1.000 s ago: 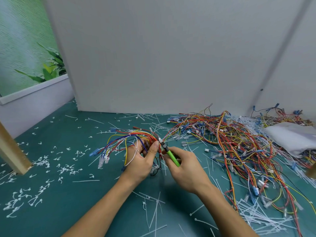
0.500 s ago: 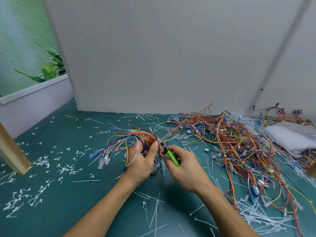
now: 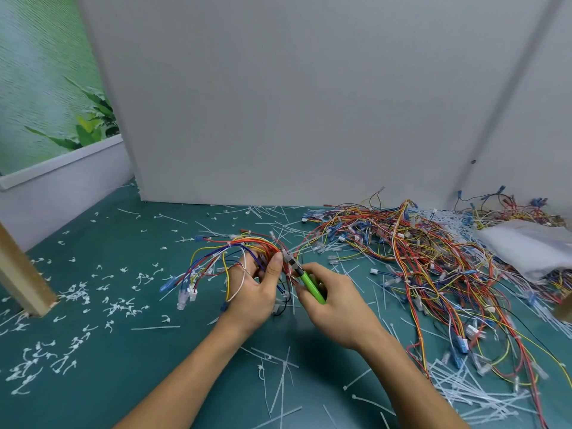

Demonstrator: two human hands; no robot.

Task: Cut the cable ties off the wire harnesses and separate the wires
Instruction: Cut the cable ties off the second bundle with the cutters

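**Cutter Nose Set Against a Harness Held in the Left Hand**

The left hand (image 3: 252, 292) had its grip closed round a wire harness (image 3: 247, 247), the thumb lying straight up along the red wires and the fingers curled behind them. The right hand (image 3: 337, 308) had its grip wrapped round the green handles of a small cutter (image 3: 311, 286). Whether the blades were parted could not be told.

The cutter's long axis ran from the right palm up and to the left. Its dark nose pointed away from the person and met the bundle just beside the tip of the left thumb.

The harness was held above the tabletop (image 3: 139, 382), near the middle of the view. From the left grip its wires arched up and fanned out to the left, and their blue and clear connectors (image 3: 182, 292) hung down at the far ends.

To the right lay a broad pile of harnesses (image 3: 418, 258), tangled red, yellow and orange. A white bag (image 3: 526, 246) rested on the pile's far right side. Long white cable ties (image 3: 470, 388) were heaped at the lower right, near the right forearm. Short cut tie ends (image 3: 77, 305) were scattered over the left of the green surface. A wooden post (image 3: 21, 274) stood at the left edge, and a grey partition (image 3: 278, 103) rose behind.
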